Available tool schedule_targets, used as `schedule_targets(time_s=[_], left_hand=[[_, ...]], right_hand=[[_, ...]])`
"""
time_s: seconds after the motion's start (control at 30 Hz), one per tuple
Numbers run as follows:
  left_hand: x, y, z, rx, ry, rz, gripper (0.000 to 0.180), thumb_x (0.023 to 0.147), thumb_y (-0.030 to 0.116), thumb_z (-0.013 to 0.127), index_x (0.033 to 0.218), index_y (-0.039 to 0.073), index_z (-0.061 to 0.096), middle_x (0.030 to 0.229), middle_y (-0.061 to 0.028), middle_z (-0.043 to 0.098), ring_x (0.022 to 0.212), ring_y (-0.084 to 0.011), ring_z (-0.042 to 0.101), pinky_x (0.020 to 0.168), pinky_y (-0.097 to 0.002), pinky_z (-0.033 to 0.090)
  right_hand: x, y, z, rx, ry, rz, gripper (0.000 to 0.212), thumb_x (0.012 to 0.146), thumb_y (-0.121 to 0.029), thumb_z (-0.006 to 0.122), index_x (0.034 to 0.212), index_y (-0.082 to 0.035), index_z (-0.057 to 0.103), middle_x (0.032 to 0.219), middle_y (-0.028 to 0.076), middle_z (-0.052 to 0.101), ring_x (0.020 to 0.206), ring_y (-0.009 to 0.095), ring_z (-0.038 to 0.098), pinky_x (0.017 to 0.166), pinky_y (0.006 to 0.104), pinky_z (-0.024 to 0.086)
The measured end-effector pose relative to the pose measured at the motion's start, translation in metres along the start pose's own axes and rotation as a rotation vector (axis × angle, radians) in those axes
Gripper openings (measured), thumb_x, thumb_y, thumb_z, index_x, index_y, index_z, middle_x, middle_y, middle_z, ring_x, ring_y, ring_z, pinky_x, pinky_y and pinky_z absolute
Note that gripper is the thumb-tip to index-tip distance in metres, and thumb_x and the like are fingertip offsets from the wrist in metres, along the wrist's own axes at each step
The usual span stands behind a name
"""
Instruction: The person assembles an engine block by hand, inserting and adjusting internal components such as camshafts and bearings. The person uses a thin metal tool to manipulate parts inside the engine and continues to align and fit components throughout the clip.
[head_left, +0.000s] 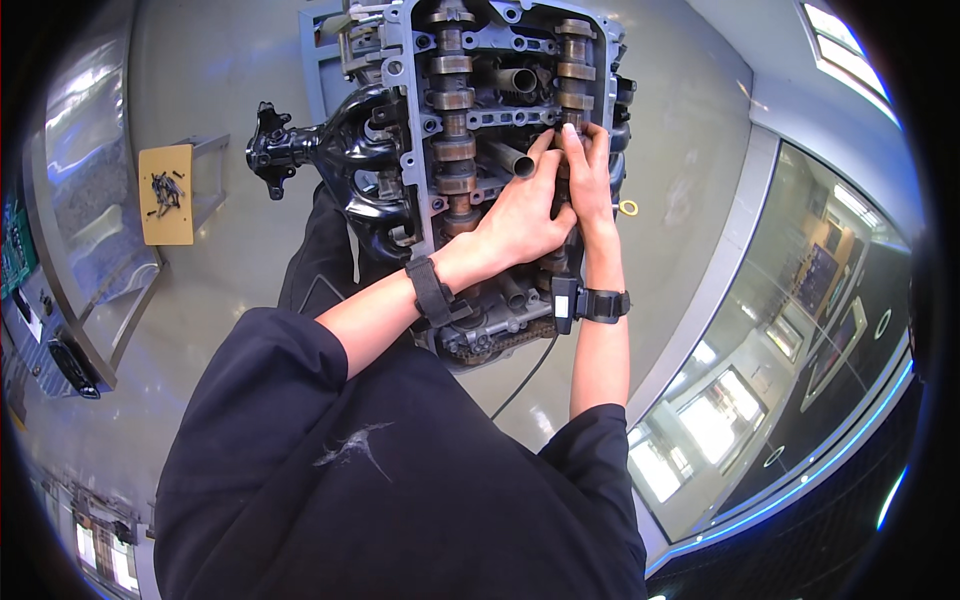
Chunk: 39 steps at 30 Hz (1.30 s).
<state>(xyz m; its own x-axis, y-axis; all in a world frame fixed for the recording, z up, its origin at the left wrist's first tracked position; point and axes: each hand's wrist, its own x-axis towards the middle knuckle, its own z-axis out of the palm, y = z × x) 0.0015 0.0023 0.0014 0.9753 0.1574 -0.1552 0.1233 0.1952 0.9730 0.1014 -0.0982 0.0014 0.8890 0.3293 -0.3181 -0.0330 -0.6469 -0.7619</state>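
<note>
An opened engine cylinder head stands in front of me, with two camshafts showing. The left camshaft runs down its left side in full view. Over the right camshaft both my hands come together, covering its middle. My left hand reaches across from the left, its fingers bent and pressed down beside that shaft. My right hand is curled over the same spot, thumb and fingers close together. Whatever lies under the fingertips is hidden. A metal tube stands up just left of my left hand's fingers.
Black exhaust manifold pipes jut from the engine's left side. A yellow dipstick ring sticks out at the right. On the left, several dark bolts lie on a tan board. A cable hangs from my right wrist.
</note>
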Motion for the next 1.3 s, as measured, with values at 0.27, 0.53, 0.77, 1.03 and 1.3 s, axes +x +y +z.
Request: schedule_targets(time_s=[0.27, 0.53, 0.77, 1.03, 1.3], left_hand=[[-0.007, -0.004, 0.003, 0.158, 0.043, 0.119, 0.064, 0.079, 0.007, 0.062, 0.134, -0.005, 0.030, 0.147, -0.0386, 0.015, 0.117, -0.0534, 0.048, 0.099, -0.0493, 0.044], [-0.022, -0.003, 0.006, 0.231, 0.048, 0.091, 0.072, 0.081, 0.008, 0.061, 0.139, -0.010, 0.022, 0.140, -0.0474, 0.018, 0.131, -0.0576, 0.027, 0.106, -0.0502, 0.037], [-0.014, 0.001, 0.002, 0.175, 0.004, -0.025, 0.077, 0.079, 0.012, 0.063, 0.141, -0.007, 0.023, 0.142, -0.0470, 0.015, 0.124, -0.0544, 0.041, 0.105, -0.0477, 0.039], [-0.011, -0.004, -0.001, 0.188, -0.008, -0.044, 0.079, 0.078, 0.016, 0.064, 0.142, -0.004, 0.023, 0.145, -0.0454, 0.011, 0.117, -0.0530, 0.048, 0.102, -0.0475, 0.041], [-0.009, -0.007, -0.001, 0.212, -0.003, -0.067, 0.077, 0.077, 0.014, 0.064, 0.141, -0.004, 0.025, 0.142, -0.0448, 0.021, 0.108, -0.0502, 0.055, 0.097, -0.0479, 0.045]], right_hand=[[0.001, 0.005, 0.003, 0.009, 0.029, 0.027, 0.057, 0.093, -0.041, 0.061, 0.124, 0.003, 0.043, 0.099, 0.015, 0.060, 0.091, 0.022, 0.058, 0.081, 0.0322, 0.046], [0.000, 0.001, 0.005, 0.049, 0.043, 0.036, 0.054, 0.094, -0.040, 0.061, 0.122, 0.004, 0.043, 0.093, 0.012, 0.060, 0.085, 0.018, 0.057, 0.076, 0.0303, 0.046], [-0.002, 0.003, 0.007, 0.011, 0.068, -0.014, 0.052, 0.095, -0.038, 0.060, 0.121, 0.004, 0.044, 0.092, 0.011, 0.061, 0.082, 0.017, 0.057, 0.074, 0.0290, 0.046], [-0.004, 0.002, 0.009, -0.011, 0.119, -0.055, 0.047, 0.095, -0.034, 0.061, 0.119, 0.004, 0.048, 0.089, 0.010, 0.061, 0.079, 0.016, 0.058, 0.070, 0.0296, 0.047], [-0.006, -0.003, 0.013, -0.050, 0.180, -0.113, 0.041, 0.095, -0.031, 0.060, 0.113, 0.004, 0.053, 0.088, 0.011, 0.065, 0.078, 0.017, 0.060, 0.069, 0.0300, 0.049]])
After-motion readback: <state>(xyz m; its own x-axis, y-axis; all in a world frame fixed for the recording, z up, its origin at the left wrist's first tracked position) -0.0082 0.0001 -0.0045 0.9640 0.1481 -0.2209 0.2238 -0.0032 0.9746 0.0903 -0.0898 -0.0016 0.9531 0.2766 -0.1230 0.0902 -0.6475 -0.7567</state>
